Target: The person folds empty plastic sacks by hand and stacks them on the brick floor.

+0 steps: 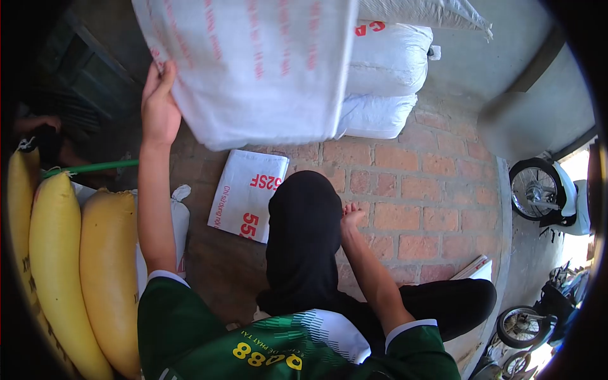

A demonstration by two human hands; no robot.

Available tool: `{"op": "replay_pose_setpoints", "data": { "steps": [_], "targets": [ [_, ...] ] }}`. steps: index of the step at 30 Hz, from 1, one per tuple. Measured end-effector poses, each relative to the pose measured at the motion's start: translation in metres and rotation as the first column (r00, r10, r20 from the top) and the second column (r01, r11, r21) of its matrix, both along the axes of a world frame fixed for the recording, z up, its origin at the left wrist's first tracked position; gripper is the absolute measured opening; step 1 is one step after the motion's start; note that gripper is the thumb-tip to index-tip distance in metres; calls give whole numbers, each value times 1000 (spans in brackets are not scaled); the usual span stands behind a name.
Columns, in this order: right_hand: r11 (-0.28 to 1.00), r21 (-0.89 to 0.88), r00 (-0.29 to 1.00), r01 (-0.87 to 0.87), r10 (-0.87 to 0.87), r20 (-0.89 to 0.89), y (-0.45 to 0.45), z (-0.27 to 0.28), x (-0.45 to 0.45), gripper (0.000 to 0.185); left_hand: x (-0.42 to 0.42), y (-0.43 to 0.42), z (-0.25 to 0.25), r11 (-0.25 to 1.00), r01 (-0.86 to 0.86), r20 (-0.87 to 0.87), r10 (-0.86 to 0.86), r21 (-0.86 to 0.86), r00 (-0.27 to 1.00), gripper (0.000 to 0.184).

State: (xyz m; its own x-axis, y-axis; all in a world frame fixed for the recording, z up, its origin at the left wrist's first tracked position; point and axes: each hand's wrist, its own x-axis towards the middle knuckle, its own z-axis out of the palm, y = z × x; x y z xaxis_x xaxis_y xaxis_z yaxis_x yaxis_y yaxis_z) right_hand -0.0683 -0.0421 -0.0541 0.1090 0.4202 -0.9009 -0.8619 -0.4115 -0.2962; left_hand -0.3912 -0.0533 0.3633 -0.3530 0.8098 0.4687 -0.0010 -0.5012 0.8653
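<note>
A white woven sack (253, 76) with rows of red print is held up flat at the top of the head view. My left hand (161, 104) is closed on its left edge, thumb on the near side. On the brick floor below lies a folded white sack (244, 193) with large red lettering, partly behind my dark-clad knee (304, 221). Beside that knee, my right hand (353, 217) is low over the bricks, its fingers partly seen, loosely apart and holding nothing.
Stuffed white sacks (387, 60) are stacked by the wall at the back. Full yellow sacks (109, 253) stand at left near a green pole (95, 166). More folded sacks (472, 269) lie at right. Motorbikes (544, 196) stand beyond the floor's right edge. Another person's hand (38, 122) shows at far left.
</note>
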Motion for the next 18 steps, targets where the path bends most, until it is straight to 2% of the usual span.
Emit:
{"op": "replay_pose_setpoints", "data": {
  "steps": [1,3,4,6,8,9,10,11,13,16,18],
  "targets": [
    [1000,1,1000,13,-13,6,0,-5,5,52,-23,-10,-18,988,-11,90,24,-151,996,45],
    [1000,3,999,20,-20,25,1,-11,16,52,-64,-24,-74,915,42,130,11,-401,991,41],
    [999,46,999,-7,9,-37,-2,-27,25,53,-89,-27,-120,853,14,129,62,-521,990,42],
    [990,136,992,-37,53,-111,-1,-77,40,52,-131,-43,-226,692,53,102,30,-720,994,33],
    [975,216,987,-42,74,-140,-2,-114,51,51,-166,-66,-342,532,-31,-33,6,-846,999,32],
    [977,209,987,-34,65,-146,-3,-104,55,50,-171,-79,-379,440,-87,-110,-25,-894,994,33],
    [981,189,988,-34,61,-140,-4,-94,59,49,-178,-88,-409,343,-269,-317,-90,-900,944,35],
    [985,169,989,-33,56,-134,-4,-85,63,48,-181,-95,-435,331,-390,-446,-110,-859,888,36],
    [995,93,994,-47,55,-94,-6,-70,77,45,-181,-96,-458,305,-467,-507,-63,-830,860,37],
    [999,6,999,41,-41,15,-8,-33,89,41,-189,-97,-485,296,-593,-630,-39,-749,776,39],
    [1000,15,1000,-4,4,29,-8,-35,107,36,-190,-94,-485,297,-664,-704,-38,-686,710,41]
  ]
}}
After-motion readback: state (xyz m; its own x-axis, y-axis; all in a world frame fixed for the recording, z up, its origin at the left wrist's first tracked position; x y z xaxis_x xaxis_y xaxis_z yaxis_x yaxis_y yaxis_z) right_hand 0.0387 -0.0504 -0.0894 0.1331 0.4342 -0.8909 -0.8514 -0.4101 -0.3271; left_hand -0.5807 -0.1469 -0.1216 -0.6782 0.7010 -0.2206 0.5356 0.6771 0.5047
